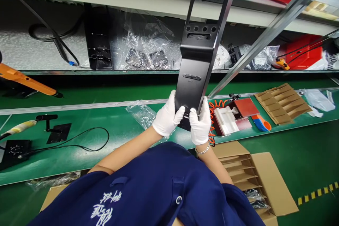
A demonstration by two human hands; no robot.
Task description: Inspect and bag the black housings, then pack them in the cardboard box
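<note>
I hold a long black panel (200, 47) upright in front of me over the green conveyor belt (106, 141). It has a rectangular window at the top, a row of round holes below it and a slot marked MAX lower down. My left hand (166, 116), in a white glove, grips its bottom left edge. My right hand (200, 120), also gloved, grips the bottom right edge, thumb on the face. A crumpled clear plastic bag (141, 113) lies on the belt just left of my hands.
An open cardboard box (254, 176) with dividers stands at my lower right. On the belt to the right lie a red and white fixture (233, 114), an orange coiled cable (215, 107) and a cardboard divider tray (284, 102). A cabled black stand (57, 130) sits left. Bagged parts (143, 47) fill the back shelf.
</note>
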